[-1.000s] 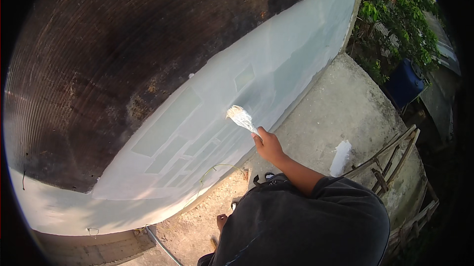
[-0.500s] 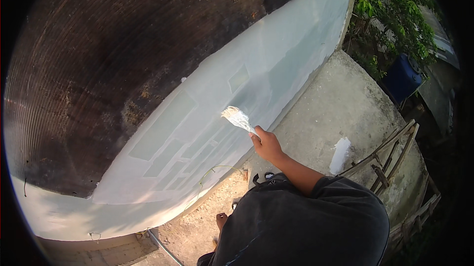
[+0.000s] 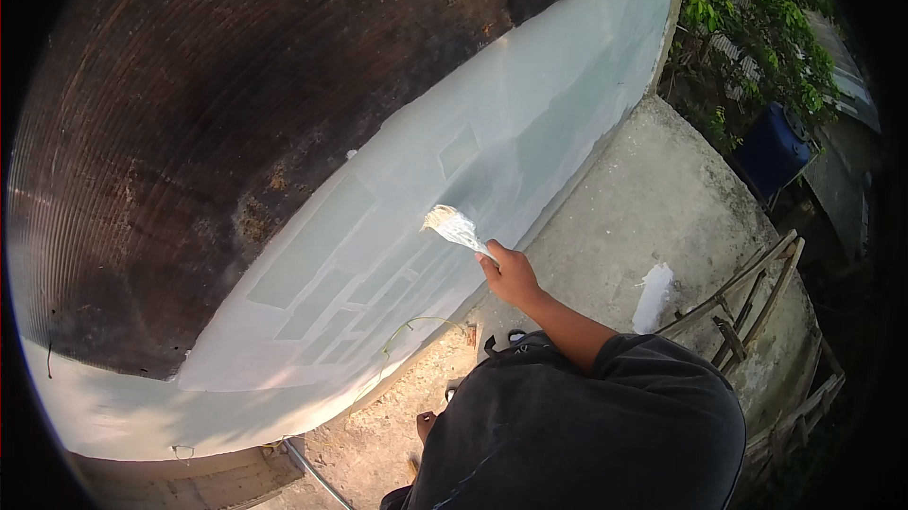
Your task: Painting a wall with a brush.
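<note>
A paintbrush with bristles coated in white paint is gripped by its handle in my right hand, thumb and fingers closed round it. The bristles point up and left in front of a pale wall; I cannot tell whether they touch it. Patches of light green-grey show between whiter strokes on the wall. Low beside my dark shirt, only part of my left hand shows. Its fingers look curled, and whatever they may hold is hidden.
A dark ribbed metal sheet lies above the wall. Below runs a concrete ledge with a white paint smear. Wooden frames lean at the right, near a blue tank and a tree. A pipe lies lower left.
The brush and my right hand have barely shifted, slightly to the left. My left hand stays low, a little more covered by the shirt.
</note>
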### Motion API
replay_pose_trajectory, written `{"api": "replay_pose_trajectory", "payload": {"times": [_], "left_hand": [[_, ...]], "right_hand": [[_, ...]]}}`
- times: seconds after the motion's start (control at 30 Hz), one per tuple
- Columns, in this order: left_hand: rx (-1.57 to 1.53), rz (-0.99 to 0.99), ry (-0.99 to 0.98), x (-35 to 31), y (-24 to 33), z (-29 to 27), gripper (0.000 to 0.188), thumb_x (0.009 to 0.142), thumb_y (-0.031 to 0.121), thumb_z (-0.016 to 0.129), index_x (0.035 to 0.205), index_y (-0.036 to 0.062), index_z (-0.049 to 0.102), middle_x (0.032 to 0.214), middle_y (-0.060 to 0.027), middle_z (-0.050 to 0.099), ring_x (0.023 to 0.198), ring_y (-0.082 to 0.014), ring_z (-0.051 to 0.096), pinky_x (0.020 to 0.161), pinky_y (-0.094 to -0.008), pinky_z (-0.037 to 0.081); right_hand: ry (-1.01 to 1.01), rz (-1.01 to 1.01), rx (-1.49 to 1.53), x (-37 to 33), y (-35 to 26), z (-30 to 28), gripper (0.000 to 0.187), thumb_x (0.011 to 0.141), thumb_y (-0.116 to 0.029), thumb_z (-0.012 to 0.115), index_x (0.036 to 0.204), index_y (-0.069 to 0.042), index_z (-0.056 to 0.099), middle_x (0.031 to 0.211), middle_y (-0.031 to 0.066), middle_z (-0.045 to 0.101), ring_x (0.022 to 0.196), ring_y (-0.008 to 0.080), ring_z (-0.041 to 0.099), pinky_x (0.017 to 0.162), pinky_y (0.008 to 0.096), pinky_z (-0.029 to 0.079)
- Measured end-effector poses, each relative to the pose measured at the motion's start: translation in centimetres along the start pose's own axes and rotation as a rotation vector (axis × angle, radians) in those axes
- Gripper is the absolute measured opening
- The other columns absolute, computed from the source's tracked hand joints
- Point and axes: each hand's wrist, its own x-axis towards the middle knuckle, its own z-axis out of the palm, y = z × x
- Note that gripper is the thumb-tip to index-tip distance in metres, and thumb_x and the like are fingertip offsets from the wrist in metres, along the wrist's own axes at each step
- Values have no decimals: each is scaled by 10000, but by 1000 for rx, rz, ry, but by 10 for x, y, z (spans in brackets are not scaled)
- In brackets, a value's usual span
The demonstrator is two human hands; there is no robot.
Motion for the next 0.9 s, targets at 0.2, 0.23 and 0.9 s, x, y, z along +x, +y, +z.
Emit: {"api": "replay_pose_trajectory", "payload": {"times": [0.2, 0.23, 0.9], "left_hand": [[52, 36, 43, 5, -2, -3, 248, 795, 225, 608, 917, 9, 617, 857, -173, 646, 791, -286, 632, 693, -369, 493], [44, 55, 6, 9, -3, -4, 242, 797, 219, 606, 916, 10, 617, 857, -172, 646, 791, -284, 632, 691, -367, 494], [-40, 99, 25, 14, 3, 6, 218, 797, 200, 607, 893, 3, 605, 840, -155, 642, 775, -265, 624, 671, -359, 487]], "right_hand": [[-27, 57, -5, -1, 11, 16, 220, 890, -222, 560, 851, -33, 455, 581, 194, 517, 577, 398, 548, 489, 446, 386], [-67, 67, -54, -4, 16, 18, 220, 890, -230, 556, 846, -42, 450, 579, 186, 523, 583, 399, 552, 495, 458, 395], [-110, 115, -51, -12, 33, 23, 254, 898, -258, 553, 833, -20, 495, 582, 194, 502, 537, 379, 525, 491, 410, 385]]}}
